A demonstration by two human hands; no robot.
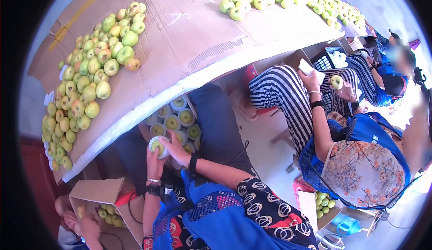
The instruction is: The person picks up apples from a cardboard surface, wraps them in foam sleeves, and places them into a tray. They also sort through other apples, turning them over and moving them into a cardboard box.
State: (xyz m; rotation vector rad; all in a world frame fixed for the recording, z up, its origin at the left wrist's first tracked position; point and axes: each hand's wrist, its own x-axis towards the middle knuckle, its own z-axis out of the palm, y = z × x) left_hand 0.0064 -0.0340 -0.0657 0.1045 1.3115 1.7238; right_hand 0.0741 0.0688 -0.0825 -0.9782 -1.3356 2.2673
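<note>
Between both hands is a green apple (pixel 157 148) in a white foam net sleeve. My left hand (pixel 155 165) wraps it from below and the left, while my right hand (pixel 178 149) grips its right side, fingertips on the net. Just beyond, on my lap, sits a box of apples (pixel 172 123) in the same white nets, laid in rows with their tops up. My forearms and the right hand cover the near part of that box.
A cardboard-covered table (pixel 175 43) with a white padded edge bears a heap of loose apples (pixel 90 83). At right, a co-worker in striped trousers (pixel 288 97) holds an apple (pixel 336 82) and a white net. An open carton (pixel 96 191) of apples stands at lower left beside another person's hands.
</note>
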